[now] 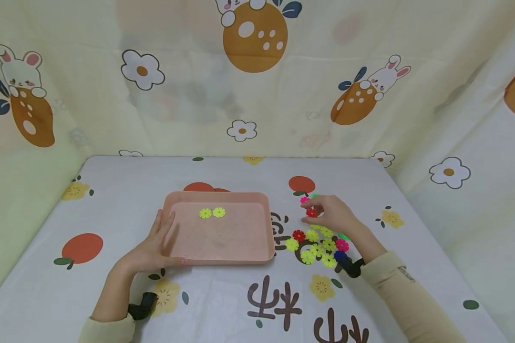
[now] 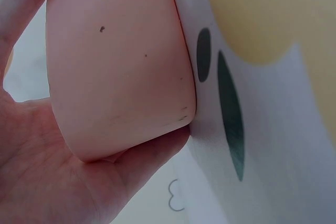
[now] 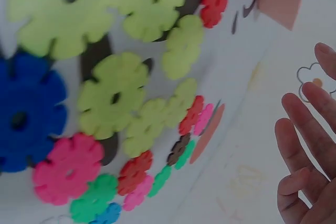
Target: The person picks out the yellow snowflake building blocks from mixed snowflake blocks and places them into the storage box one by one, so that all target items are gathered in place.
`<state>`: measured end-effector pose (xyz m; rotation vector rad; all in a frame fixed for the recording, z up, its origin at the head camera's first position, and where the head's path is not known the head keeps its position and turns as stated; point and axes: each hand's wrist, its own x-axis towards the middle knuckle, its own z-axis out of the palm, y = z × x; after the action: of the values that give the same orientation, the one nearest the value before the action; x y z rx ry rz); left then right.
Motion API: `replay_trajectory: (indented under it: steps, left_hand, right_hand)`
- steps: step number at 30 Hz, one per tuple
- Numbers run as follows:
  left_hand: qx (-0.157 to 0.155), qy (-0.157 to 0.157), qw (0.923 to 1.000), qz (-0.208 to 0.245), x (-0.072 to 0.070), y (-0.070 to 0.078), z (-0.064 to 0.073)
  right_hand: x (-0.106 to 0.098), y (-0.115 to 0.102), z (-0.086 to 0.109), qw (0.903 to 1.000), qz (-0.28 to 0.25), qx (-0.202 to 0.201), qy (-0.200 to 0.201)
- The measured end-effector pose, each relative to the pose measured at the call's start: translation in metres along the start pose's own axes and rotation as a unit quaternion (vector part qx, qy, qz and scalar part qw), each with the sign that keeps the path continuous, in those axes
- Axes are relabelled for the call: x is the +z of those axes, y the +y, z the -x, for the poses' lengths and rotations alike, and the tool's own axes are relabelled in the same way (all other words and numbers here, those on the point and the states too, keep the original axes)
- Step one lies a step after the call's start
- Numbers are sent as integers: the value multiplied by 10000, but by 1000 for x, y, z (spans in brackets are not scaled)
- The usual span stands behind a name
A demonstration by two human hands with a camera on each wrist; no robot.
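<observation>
Pink rounded tray (image 1: 233, 240), left hand (image 1: 149, 252) gripping its corner; loose-fingered right hand (image 1: 336, 215) near notched discs (image 1: 315, 248).

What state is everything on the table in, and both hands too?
Pink tray: upright, open-topped, mostly bare inside
Two yellow-green flower pieces: inside the tray, side by side
Other flower pieces: loose on the table, right of the tray, some overlapping
Left hand: against the tray's near left corner
Right hand: above the loose pieces, thumb and fingers apart
</observation>
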<state>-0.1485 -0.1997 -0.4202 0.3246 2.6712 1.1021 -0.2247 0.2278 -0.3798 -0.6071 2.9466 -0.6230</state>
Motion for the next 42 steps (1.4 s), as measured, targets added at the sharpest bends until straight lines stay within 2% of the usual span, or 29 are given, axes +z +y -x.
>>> replay_trajectory:
  steps: [10,18,21,29,42]
  left_hand:
    - [-51,31,10000,-6,-2,-2,2]
    - [-3,19,10000,5,-3,-3,2]
    - [22,-1,10000,14,-2,-5,1]
    - [17,-66,9999,89,1,-4,-1]
    - [-164,-46,9998,-33,0,-4,-2]
  right_hand:
    - [7,24,6,9997,68,135,-173]
    - [14,41,6,9977,-18,582,-344]
    - [15,45,6,9972,-26,638,-385]
    - [18,51,6,9957,-6,767,-526]
    - [21,50,0,9960,151,648,-603]
